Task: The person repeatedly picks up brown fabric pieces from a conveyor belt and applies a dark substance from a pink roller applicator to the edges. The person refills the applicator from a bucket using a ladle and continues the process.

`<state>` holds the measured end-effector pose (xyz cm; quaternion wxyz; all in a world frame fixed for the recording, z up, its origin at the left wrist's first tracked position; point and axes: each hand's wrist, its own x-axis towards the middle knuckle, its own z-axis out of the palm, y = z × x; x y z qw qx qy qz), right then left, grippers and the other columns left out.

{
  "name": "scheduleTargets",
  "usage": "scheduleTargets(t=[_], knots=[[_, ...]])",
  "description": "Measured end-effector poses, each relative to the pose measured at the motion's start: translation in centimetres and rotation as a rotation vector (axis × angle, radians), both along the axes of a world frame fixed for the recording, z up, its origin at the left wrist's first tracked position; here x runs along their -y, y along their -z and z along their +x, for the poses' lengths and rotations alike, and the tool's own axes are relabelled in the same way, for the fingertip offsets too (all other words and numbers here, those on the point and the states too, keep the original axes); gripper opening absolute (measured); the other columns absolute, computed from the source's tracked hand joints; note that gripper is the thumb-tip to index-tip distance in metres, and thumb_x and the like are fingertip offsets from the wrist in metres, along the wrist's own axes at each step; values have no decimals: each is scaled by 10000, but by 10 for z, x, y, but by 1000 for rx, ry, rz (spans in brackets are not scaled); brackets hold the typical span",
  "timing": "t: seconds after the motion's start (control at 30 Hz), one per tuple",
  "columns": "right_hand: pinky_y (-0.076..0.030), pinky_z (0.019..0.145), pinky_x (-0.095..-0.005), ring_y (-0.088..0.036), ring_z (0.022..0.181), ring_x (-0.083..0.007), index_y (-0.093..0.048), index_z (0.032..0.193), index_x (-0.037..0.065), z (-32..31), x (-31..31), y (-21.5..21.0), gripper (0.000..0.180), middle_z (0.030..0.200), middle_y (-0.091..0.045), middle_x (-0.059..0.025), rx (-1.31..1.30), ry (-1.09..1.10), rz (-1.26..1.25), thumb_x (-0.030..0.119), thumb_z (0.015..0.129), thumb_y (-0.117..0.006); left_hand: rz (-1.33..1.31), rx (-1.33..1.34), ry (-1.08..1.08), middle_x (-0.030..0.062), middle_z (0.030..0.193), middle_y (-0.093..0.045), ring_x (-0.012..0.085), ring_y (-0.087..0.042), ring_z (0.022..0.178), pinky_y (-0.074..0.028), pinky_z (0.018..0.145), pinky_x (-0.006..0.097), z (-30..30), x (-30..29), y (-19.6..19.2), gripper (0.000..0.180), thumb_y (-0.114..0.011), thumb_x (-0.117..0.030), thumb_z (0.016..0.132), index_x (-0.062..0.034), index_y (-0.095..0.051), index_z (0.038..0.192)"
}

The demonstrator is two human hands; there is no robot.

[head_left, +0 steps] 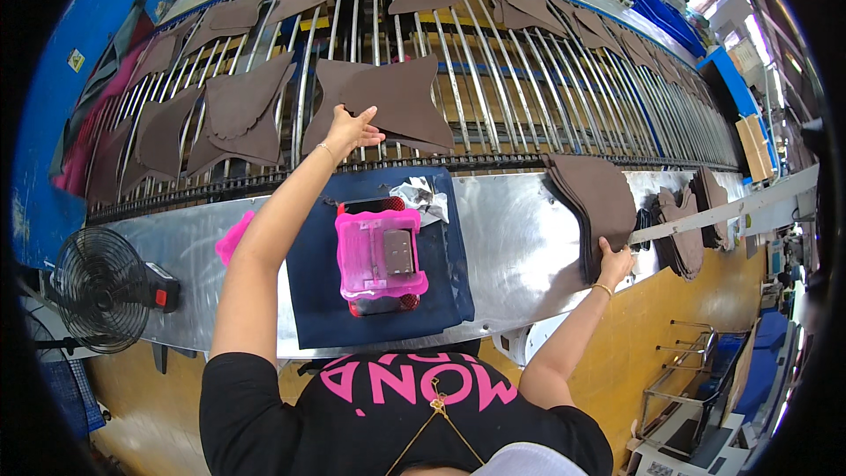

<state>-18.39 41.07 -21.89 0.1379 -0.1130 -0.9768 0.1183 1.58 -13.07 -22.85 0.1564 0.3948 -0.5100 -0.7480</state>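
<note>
My left hand (354, 130) reaches over the metal-rod rack, fingers spread, at the near edge of a flat dark brown cut piece (397, 101). That piece overlaps another brown one. My right hand (614, 263) grips the near right edge of a stack of brown cut pieces (599, 203) on the metal table, thumb on top; its other fingers are partly hidden. Between my arms, a pink plastic tray (357, 256) with a phone-like dark object (399, 251) in it sits over a red and black container, on a dark blue cloth (317, 317).
More brown pieces (242, 110) lie across the rod rack (493, 70). A black fan (101, 291) stands at the left end of the metal table (511, 229). Further brown stacks (679, 229) lie at the right, by a pale bar (731, 211). Crumpled foil (421, 198) rests on the cloth.
</note>
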Motion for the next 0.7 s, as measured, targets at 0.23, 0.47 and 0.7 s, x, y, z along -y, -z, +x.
scheduleTargets(t=[0.23, 0.47, 0.7], knots=[[-477, 792, -449, -611, 923, -400, -549, 1056, -23, 11, 15, -13, 323, 1003, -637, -234, -270, -162, -12, 147, 817, -686, -226, 113, 143, 217, 933, -612, 261, -662, 604, -547, 472, 305, 55, -14, -59, 966, -656, -266, 876, -134, 103, 1458], [-472, 795, -426, -624, 920, -412, -493, 1200, 7, 20, 17, -63, 399, 1000, -649, -253, -213, -135, -325, 123, 851, -649, -360, -1, 227, 169, 947, -616, 173, -654, 597, -515, 464, 231, 91, -33, -112, 796, -631, -269, 897, -102, -101, 1468], [-462, 908, -422, -586, 1075, -342, -603, 1148, 5, 36, -7, -6, 701, 1128, -632, -197, 58, 11, -185, 537, 710, -737, -361, 18, 225, 136, 954, -610, 142, -644, 601, -500, 475, 214, 99, -48, -120, 669, -607, -257, 914, -111, -227, 1445]])
